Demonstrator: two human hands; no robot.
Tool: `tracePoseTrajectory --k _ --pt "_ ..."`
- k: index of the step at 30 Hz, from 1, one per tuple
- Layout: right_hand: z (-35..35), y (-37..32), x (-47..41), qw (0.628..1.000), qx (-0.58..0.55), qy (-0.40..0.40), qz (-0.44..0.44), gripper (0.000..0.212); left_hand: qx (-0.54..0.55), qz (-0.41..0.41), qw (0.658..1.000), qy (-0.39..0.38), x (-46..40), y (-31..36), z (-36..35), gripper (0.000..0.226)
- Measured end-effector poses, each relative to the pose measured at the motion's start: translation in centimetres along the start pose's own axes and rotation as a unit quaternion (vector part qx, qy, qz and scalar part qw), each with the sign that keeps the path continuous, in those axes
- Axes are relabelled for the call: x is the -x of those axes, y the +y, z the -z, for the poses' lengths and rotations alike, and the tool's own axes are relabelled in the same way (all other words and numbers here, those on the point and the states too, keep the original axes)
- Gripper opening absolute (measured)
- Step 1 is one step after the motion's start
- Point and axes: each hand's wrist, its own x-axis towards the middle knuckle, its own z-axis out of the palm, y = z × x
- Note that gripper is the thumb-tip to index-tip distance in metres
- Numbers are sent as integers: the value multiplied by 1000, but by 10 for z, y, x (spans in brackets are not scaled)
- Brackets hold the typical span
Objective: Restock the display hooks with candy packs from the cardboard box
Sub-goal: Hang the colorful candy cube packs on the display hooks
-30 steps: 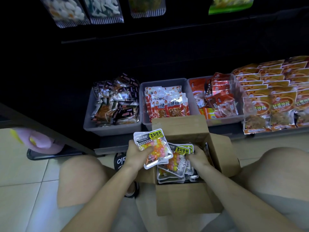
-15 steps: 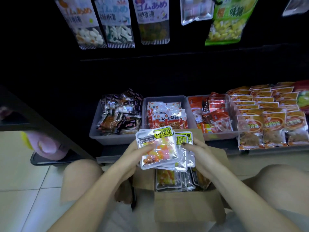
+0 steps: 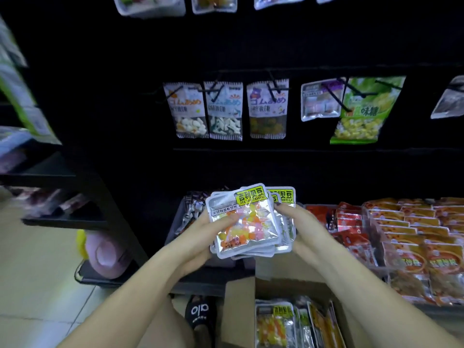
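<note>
Holding a fanned stack of candy packs [image 3: 247, 222] out in front, both hands are up at chest level before the dark display wall: the left hand [image 3: 200, 231] cups the stack's near-left edge with its thumb laid across the clear front of the top pack, and the right hand [image 3: 300, 222] presses in from the other side, fingers closed along the right edge, so the two palms pinch the bundle between them. Both forearms reach up from the bottom corners and converge on the stack. The top pack shows orange, yellow and pink sweets under a yellow label, tilted slightly. Below the grip and a little to the right sits the open cardboard box [image 3: 238, 310], with more of the same packs standing on edge inside it. Just behind the held stack is a grey bin [image 3: 175, 222] of dark-wrapped snacks, mostly covered by the hands; off to the right of the grip lie red packets [image 3: 349, 222] and rows of orange packets [image 3: 411, 234]. Above the grip, well apart, a row of hanging bags [image 3: 224, 110] hangs from the display hooks [image 3: 272, 84], with a green bag [image 3: 361, 111] further right. Compared with half a second ago, the stack has risen clear of the box, the right hand has closed onto it, and the view has tipped upward, bringing the hooks fully into sight.
</note>
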Motion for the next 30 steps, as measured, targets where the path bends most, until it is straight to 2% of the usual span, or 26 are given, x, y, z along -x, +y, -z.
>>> tracePoseTrajectory --k 2,7,13,17,21,30 --pt "-21 -24 5 999 -23 -22 -4 17 -4 -25 1000 10 2 25 7 38" --pt "-73 -71 1 997 32 -55 38 37 -18 -80 996 46 11 88 25 34" --pt "-124 -132 6 981 77 -94 152 26 -44 -152 985 62 34 166 45 28" --pt "-151 -169 4 974 85 -92 187 27 -55 -192 978 67 42 208 53 24" --pt "-168 -206 -1 964 122 -60 230 34 -35 -214 972 91 37 238 62 29" --pt "-202 -283 -20 914 206 19 349 13 -9 -267 949 166 14 282 94 25"
